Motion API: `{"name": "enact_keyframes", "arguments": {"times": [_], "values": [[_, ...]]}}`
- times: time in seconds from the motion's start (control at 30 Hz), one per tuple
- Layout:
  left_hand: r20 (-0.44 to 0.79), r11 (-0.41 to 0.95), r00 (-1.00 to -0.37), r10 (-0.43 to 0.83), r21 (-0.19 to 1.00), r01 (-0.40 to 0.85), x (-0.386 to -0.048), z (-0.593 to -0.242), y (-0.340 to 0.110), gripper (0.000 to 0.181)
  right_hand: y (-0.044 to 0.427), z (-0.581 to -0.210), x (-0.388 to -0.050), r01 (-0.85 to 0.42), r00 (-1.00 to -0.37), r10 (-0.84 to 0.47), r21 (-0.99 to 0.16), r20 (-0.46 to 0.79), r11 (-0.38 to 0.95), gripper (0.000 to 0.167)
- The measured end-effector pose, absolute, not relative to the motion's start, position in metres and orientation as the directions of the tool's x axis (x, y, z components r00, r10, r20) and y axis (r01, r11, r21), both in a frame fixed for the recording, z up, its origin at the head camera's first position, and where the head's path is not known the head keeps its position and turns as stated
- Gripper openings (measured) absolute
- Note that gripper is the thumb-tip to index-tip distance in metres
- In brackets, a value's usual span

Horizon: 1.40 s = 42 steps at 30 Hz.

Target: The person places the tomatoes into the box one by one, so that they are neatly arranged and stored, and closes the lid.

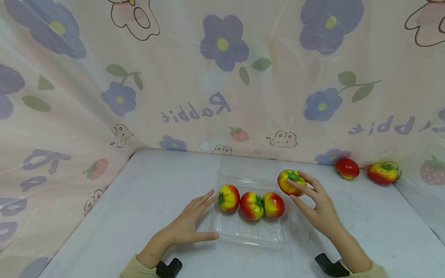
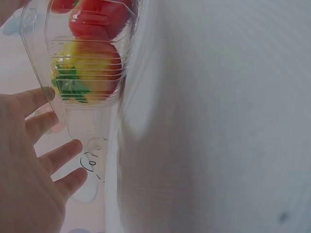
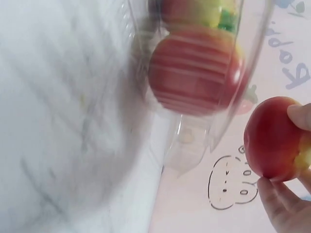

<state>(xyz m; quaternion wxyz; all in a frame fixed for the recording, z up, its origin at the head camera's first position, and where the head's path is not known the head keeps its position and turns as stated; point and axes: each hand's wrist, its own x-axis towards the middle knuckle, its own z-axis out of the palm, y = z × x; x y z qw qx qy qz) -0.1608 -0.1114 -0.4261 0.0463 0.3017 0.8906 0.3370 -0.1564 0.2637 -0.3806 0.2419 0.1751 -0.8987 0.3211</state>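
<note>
A clear plastic box lies on the table with its lid folded back, holding three red-yellow fruits in a row: left, middle and right. My left hand is at the box's left side with fingers spread; in the left wrist view, the fingertips are at the clear wall. My right hand pinches a fourth fruit above the box's right back part. The right wrist view shows that fruit between thumb and fingers, beside the box wall.
Two more fruits, one mostly red and one red-yellow, lie at the table's back right by the patterned curtain. The box's clear lid extends toward the curtain.
</note>
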Motion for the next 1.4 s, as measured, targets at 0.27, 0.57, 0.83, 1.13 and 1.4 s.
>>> {"name": "enact_keyframes", "arguments": {"times": [0.27, 0.57, 0.83, 1.13, 1.4], "values": [[0.120, 0.591, -0.813, 0.569, 0.628, 0.507, -0.160, -0.426, -0.112, 0.093, 0.250, -0.384, -0.155, -0.505, -0.806, -0.190, -0.483, 0.561, 0.715, 0.048], [0.122, 0.591, -0.812, 0.571, 0.625, 0.510, -0.160, -0.425, -0.112, 0.093, 0.232, -0.385, -0.150, -0.536, -0.803, -0.227, -0.499, 0.552, 0.681, 0.049], [0.132, 0.583, -0.807, 0.576, 0.625, 0.519, -0.161, -0.426, -0.112, 0.093, 0.216, -0.388, -0.145, -0.581, -0.782, -0.264, -0.506, 0.565, 0.638, 0.050], [0.130, 0.582, -0.807, 0.576, 0.628, 0.516, -0.161, -0.426, -0.112, 0.093, 0.201, -0.387, -0.142, -0.648, -0.742, -0.329, -0.502, 0.584, 0.573, 0.048], [0.136, 0.578, -0.805, 0.577, 0.629, 0.520, -0.161, -0.426, -0.112, 0.093, 0.189, -0.388, -0.138, -0.646, -0.752, -0.351, -0.519, 0.558, 0.560, 0.044]]}}
